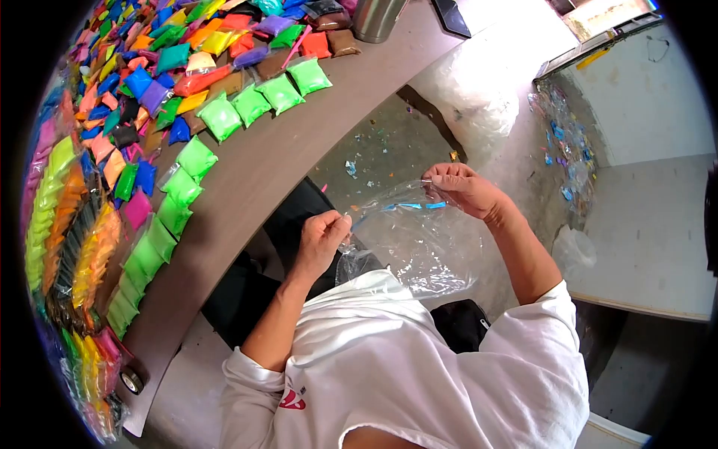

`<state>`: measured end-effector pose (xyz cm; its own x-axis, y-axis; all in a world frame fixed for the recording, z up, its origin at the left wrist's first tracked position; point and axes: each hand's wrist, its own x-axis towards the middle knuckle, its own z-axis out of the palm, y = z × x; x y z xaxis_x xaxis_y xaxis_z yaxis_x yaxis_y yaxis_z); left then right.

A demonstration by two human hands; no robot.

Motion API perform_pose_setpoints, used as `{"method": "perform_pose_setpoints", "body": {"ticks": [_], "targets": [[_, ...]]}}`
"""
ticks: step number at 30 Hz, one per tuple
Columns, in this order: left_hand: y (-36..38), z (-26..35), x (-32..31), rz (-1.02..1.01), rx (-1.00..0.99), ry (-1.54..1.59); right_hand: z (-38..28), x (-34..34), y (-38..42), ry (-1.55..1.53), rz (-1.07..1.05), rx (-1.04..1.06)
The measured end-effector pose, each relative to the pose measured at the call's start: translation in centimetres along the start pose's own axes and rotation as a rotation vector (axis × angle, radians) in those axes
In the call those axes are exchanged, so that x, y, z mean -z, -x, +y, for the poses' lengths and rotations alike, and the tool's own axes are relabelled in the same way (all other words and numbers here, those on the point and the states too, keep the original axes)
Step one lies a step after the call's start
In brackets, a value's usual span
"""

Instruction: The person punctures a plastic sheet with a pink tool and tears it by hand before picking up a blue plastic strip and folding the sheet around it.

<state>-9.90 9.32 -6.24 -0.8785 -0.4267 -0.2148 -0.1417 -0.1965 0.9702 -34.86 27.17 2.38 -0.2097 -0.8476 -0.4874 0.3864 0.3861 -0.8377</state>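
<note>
A clear plastic bag [419, 251] with a blue strip near its top edge is stretched between my two hands, over my lap. My left hand [323, 241] pinches one upper corner, fingers closed. At the other upper corner, my right hand [467, 188] grips the plastic between thumb and fingers. The bag hangs down in loose, shiny folds and looks empty. On the table to the left, bright green packets [281, 94] lie in a curved row near the edge, apart from both hands.
The table [247, 176] carries a big heap of small colourful packets [149, 75], bundled packets [67, 232], a roll of tape [132, 380], a metal tumbler [378, 19] and a phone [451, 16]. A large translucent plastic sack [479, 93] and scattered scraps lie on the floor.
</note>
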Motion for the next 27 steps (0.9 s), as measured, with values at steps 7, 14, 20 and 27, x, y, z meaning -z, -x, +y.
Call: {"method": "perform_pose_setpoints", "body": {"ticks": [7, 14, 20, 27], "targets": [[-0.1, -0.1, 0.3, -0.012, 0.013, 0.028, 0.4, 1.7, 1.0, 0.345, -0.067, -0.229], [-0.3, 0.1, 0.4, -0.045, 0.036, 0.023, 0.6, 0.9, 0.9, 0.042, 0.047, -0.130], [-0.2, -0.8, 0.5, -0.103, 0.044, 0.085, 0.1, 0.2, 0.1, -0.040, -0.018, 0.026], [-0.2, 0.0, 1.3, -0.083, 0.043, 0.021, -0.9, 1.4, 0.1, 0.260, 0.033, -0.038]]}}
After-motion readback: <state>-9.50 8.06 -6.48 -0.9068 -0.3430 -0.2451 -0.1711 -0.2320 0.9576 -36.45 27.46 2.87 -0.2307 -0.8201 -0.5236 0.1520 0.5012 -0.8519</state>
